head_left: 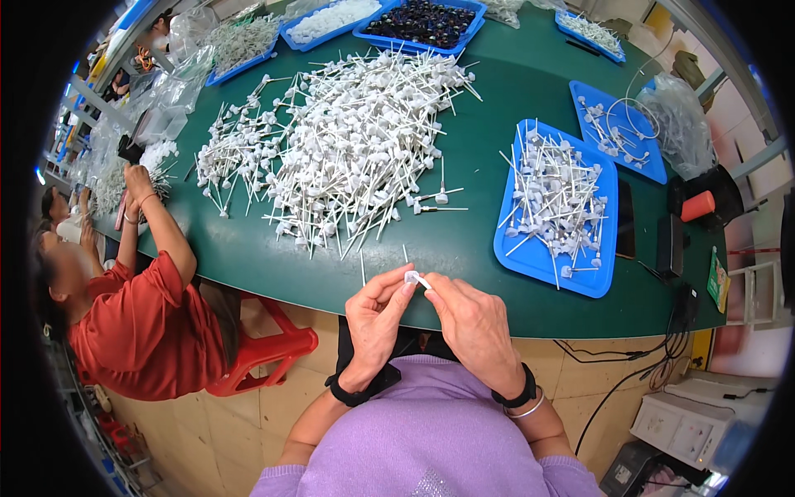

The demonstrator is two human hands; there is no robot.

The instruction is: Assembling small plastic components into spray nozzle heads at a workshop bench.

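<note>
My left hand (374, 316) pinches a small white pump head (411, 277) between thumb and fingertips, just in front of the green table's near edge. Opposite it, my right hand (475, 319) has its thumb and fingers closed on the short white stem of the same piece. Straight ahead lies a large heap of white pump heads with thin tubes (356, 141). A smaller loose group (240, 153) spreads left of that heap. To the right, a blue tray (507, 248) holds many similar pieces. Two thin white tubes show just beyond my fingers.
At the far edge stand blue trays of white parts (335, 18) and dark shiny parts (422, 23). Another blue tray (654, 166) sits at right beside a clear plastic bag (675, 120). A co-worker in a red top (153, 331) sits at left. Black cables (613, 354) hang at right.
</note>
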